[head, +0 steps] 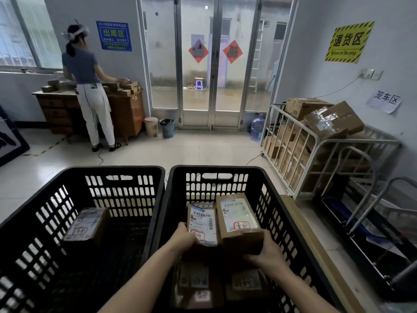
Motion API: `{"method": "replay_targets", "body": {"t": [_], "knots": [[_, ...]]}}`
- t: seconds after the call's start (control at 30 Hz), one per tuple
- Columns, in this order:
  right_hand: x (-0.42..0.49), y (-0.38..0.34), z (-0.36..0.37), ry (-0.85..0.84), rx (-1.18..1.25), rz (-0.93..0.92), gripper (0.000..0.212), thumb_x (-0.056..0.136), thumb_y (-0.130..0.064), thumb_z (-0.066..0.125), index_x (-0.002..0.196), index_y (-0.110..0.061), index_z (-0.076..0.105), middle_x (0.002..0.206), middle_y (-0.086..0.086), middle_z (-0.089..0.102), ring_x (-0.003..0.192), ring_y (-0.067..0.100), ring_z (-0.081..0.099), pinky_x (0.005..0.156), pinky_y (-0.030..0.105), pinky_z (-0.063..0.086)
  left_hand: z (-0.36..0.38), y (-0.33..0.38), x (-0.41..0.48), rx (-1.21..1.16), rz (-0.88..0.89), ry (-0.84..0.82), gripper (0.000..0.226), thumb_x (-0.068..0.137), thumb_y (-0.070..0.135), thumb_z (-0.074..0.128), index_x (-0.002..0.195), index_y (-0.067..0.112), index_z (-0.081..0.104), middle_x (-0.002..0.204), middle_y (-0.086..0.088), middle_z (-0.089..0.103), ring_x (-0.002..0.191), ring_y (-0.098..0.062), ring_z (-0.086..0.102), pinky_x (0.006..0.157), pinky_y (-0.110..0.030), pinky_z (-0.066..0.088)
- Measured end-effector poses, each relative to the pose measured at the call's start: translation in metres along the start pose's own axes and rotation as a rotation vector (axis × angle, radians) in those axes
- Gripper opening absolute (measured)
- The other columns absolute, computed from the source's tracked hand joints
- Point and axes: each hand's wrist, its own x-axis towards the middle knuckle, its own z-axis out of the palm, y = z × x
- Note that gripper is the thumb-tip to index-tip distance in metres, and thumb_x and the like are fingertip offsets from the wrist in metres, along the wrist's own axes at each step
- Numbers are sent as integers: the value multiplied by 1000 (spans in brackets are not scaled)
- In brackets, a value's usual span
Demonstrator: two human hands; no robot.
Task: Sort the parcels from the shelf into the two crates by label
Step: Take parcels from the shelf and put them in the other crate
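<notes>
Two black slotted crates stand side by side below me, the left crate [117,175] and the right crate [268,177]. Inside the right crate my left hand [185,239] grips a small brown parcel [203,220] with a white label. My right hand [267,250] grips a taller brown parcel [237,220] beside it; both labels carry a red-ringed handwritten mark. Two more labelled parcels [198,285] lie on the right crate's floor under my hands. One parcel [85,224] sits in the left crate. The shelf is out of view.
A metal cage cart [316,141] full of cardboard boxes stands to the right, with a hand trolley [361,199] in front of it. Another person [90,86] works at a wooden desk [126,109] with parcels at the back left. Two bins [167,127] and a water bottle [257,127] stand by the glass doors.
</notes>
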Motion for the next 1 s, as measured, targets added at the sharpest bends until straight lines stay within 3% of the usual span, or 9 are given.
{"method": "replay_targets", "body": {"t": [0.17, 0.3, 0.4, 0.5, 0.6, 0.73, 0.83, 0.93, 1.0], "knots": [[6, 11, 3, -58, -17, 93, 63, 68, -6, 78, 115, -21, 39, 116, 1, 59, 112, 17, 56, 86, 25, 51, 4, -21, 21, 186, -14, 27, 57, 77, 6, 57, 130, 5, 36, 126, -13, 54, 114, -27, 54, 100, -42, 45], [6, 14, 5, -118, -55, 134, 68, 67, -6, 79, 119, -20, 37, 116, 1, 59, 112, 16, 56, 78, 18, 48, 5, -39, 49, 265, -7, 72, 41, 78, 20, 60, 116, 10, 50, 120, -7, 61, 106, -21, 59, 95, -35, 48], [7, 11, 2, -159, -67, 149, 82, 66, -5, 79, 133, -15, 31, 120, 1, 57, 115, 17, 53, 82, 19, 47, 9, -23, 22, 347, 5, 98, 47, 85, 17, 58, 128, 6, 41, 129, -8, 53, 116, -25, 54, 100, -32, 44], [7, 5, -7, -213, -86, 149, 87, 62, -7, 80, 133, -15, 30, 121, -3, 55, 115, 15, 52, 85, 19, 47, 14, -12, 5, 443, 72, 140, 64, 84, 11, 58, 139, 5, 27, 137, -13, 41, 126, -29, 43, 105, -38, 40], [3, -6, -23, -269, -88, 173, 92, 59, -8, 80, 136, -13, 31, 123, -3, 55, 114, 13, 51, 100, 30, 44, 15, -4, -3, 547, 253, 197, 52, 82, 8, 55, 131, 12, 37, 131, -7, 40, 126, -25, 38, 103, -36, 39], [-8, -35, -42, -279, -71, 149, 80, 76, -10, 73, 140, -8, 25, 130, 5, 48, 98, 5, 42, 70, 8, 37, 23, 14, -16, 636, 409, 183, 39, 87, 7, 48, 126, 8, 47, 130, -7, 46, 125, -23, 39, 103, -32, 37], [-4, -41, -45, -229, -108, 132, 71, 79, -26, 72, 135, -9, 31, 131, 4, 49, 96, 5, 43, 74, 12, 38, 40, 26, -26, 603, 468, 126, 33, 91, 7, 47, 123, 4, 54, 127, -8, 55, 123, -22, 47, 104, -29, 38], [5, -42, -32, -159, -145, 161, 52, 79, -36, 71, 116, -13, 42, 113, -3, 56, 87, 4, 52, 62, 12, 43, 55, 32, -28, 450, 394, -4, 24, 89, 6, 49, 108, 6, 63, 109, -7, 66, 98, -19, 62, 81, -30, 54], [14, -40, -22, -83, -191, 161, 67, 74, -47, 71, 122, -11, 42, 119, 2, 57, 93, 10, 58, 68, 18, 51, 61, 34, -27, 318, 304, -100, 30, 86, -2, 46, 109, 4, 65, 100, -6, 68, 86, -15, 63, 70, -22, 54]]}}
